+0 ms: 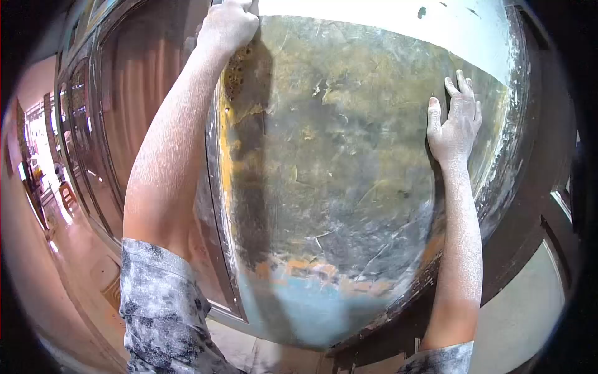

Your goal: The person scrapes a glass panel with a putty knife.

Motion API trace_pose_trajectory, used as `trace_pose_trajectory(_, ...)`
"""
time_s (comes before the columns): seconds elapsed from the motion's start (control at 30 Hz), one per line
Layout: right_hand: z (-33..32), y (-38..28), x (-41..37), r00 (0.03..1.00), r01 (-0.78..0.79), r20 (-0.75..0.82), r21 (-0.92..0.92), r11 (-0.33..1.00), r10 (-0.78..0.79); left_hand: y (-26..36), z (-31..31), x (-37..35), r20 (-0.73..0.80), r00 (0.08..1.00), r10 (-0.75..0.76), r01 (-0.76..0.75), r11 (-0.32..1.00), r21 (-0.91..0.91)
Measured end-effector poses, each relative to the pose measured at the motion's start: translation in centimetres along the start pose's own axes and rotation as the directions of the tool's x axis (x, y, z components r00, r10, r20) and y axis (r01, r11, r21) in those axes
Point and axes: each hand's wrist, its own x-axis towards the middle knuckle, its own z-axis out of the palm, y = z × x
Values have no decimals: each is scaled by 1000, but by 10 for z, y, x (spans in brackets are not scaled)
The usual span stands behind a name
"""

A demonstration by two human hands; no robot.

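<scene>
My left hand [229, 26] is raised to the top edge of the view, closed in a fist near the left side of a worn wall [349, 149]. The top frame edge cuts off its fingers and whatever they may hold. My right hand [457, 124] rests on the right part of the wall, fingers spread, nothing held. White dust coats both hands and forearms. Between them the wall is patchy olive and grey, with scratches and flaked spots. A white area [386, 25] covers the wall above.
A dark wooden frame [529, 168] with white-smeared edges borders the wall on the right. Brown wooden panels [140, 93] stand to the left. Farther left, a corridor floor [81, 249] leads to a small reddish stool [66, 194]. Light blue paint [305, 311] shows low on the wall.
</scene>
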Motion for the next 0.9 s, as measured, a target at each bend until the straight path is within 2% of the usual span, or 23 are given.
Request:
trace_pose_trajectory(0.03,0,0,0,1000,1,-5,-1,1000,-1,3,3,-7,-51,998,40,-44,997,-65)
trace_pose_trajectory(0.13,0,1,-1,1000,3,-6,-17,1000,-3,24,-14,-29,5,1000,-22,22,992,-122)
trace_pose_trajectory(0.2,0,0,-1,1000,9,-4,-17,1000,-9,31,-25,-40,128,991,-33,60,976,-209)
trace_pose_trajectory(0.23,0,0,-1,1000,9,-3,-15,1000,-9,29,-26,-42,164,986,9,24,979,-202)
trace_pose_trajectory(0.33,0,0,-1,1000,7,-3,-4,1000,-7,39,-31,-55,165,986,28,-2,987,-159)
trace_pose_trajectory(0.4,0,0,-2,1000,7,-3,-2,1000,-7,41,-22,-63,-48,996,81,-88,980,-179)
trace_pose_trajectory(0.53,0,1,-2,1000,-1,14,-35,999,2,44,-18,-63,27,1000,-6,12,970,-242)
trace_pose_trajectory(0.7,0,0,-2,1000,3,16,-21,1000,-2,46,-3,-47,-99,995,-7,-10,985,-173)
trace_pose_trajectory(0.83,-2,0,-1,1000,-6,22,-33,999,6,55,-1,-23,26,997,-73,76,986,-150)
trace_pose_trajectory(0.9,0,0,-2,1000,3,9,-27,1000,-3,54,2,-10,58,997,-58,61,997,-44)
